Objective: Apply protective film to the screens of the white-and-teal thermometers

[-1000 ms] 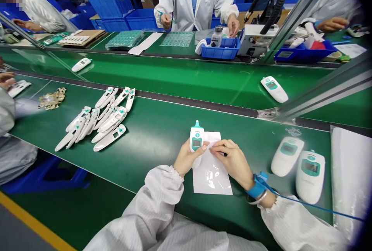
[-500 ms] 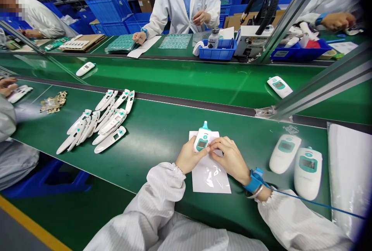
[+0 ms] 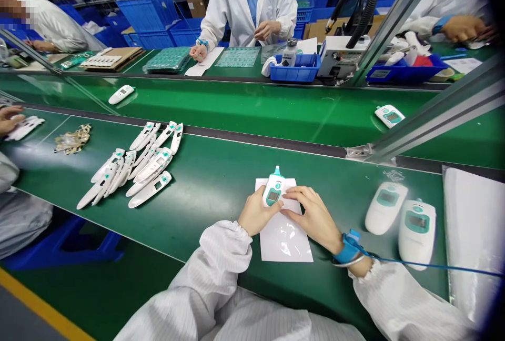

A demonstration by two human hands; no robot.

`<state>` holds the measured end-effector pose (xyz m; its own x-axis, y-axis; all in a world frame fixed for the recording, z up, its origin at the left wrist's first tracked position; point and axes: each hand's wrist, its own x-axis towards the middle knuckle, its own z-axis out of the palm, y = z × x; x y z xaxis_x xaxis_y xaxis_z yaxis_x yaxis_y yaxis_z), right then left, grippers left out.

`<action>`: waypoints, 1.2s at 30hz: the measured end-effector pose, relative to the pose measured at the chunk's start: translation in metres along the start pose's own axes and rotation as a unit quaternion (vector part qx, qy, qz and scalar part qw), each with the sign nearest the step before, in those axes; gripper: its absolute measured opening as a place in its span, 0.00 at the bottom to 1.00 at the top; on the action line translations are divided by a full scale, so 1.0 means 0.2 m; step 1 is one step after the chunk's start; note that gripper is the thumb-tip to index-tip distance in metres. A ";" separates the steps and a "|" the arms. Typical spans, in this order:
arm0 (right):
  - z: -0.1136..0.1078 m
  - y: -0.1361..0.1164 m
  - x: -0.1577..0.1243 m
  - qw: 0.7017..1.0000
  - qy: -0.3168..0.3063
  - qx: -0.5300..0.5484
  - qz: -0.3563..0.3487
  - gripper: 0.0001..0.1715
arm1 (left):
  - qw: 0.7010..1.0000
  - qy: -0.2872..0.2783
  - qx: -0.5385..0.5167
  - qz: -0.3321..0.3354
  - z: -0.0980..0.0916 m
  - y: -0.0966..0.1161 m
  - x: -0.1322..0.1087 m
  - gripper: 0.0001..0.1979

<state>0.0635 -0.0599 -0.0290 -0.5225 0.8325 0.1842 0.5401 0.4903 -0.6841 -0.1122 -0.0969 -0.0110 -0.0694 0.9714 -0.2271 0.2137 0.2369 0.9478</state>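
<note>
A white and teal ear thermometer (image 3: 273, 193) is held upright, tip pointing away, over a white sheet (image 3: 284, 243) on the green bench. My left hand (image 3: 258, 212) is closed around its lower left side, the thumb across the bottom. From the right, my right hand (image 3: 313, 214) touches the thermometer's right edge with its fingertips; the fingers are bent, and whether they pinch anything small is hidden. Two more thermometers, one (image 3: 386, 207) and a larger-looking one (image 3: 417, 233), lie right of my right hand. White shell parts (image 3: 150, 188) are piled at the left.
A belt (image 3: 236, 104) beyond the bench carries a thermometer (image 3: 121, 94) at left and another (image 3: 390, 116) at right. A metal post (image 3: 430, 120) slants over the right side. Clear bags (image 3: 473, 225) lie far right. A blue cord runs from my right wrist. Co-workers sit opposite and at left.
The two thermometers on the belt have shifted right. My hands and the held thermometer have barely moved. The co-worker opposite has moved a hand and a paper strip rightward.
</note>
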 end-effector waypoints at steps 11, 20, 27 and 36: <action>-0.11 -0.08 -0.08 0.995 0.023 0.092 0.040 0.07 | 0.979 0.053 -0.197 -0.030 -0.04 0.00 0.05 0.23; -0.33 -0.26 0.07 0.916 -0.042 0.348 0.194 0.16 | 0.953 -0.001 -0.300 -0.034 0.02 0.21 0.03 0.22; -0.36 -0.34 0.15 0.885 -0.010 0.415 0.212 0.16 | 0.936 -0.005 -0.351 -0.018 0.07 0.29 -0.01 0.19; -0.34 -0.42 0.21 0.923 0.045 0.354 0.145 0.10 | 0.919 -0.044 -0.392 0.005 0.05 0.34 -0.04 0.22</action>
<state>0.0416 -0.0486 0.0834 -0.3503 0.9356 -0.0427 0.0661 -0.0208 -0.9976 -0.0866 -0.0874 0.0534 0.0146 0.9794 -0.2016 -0.5569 0.1754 0.8119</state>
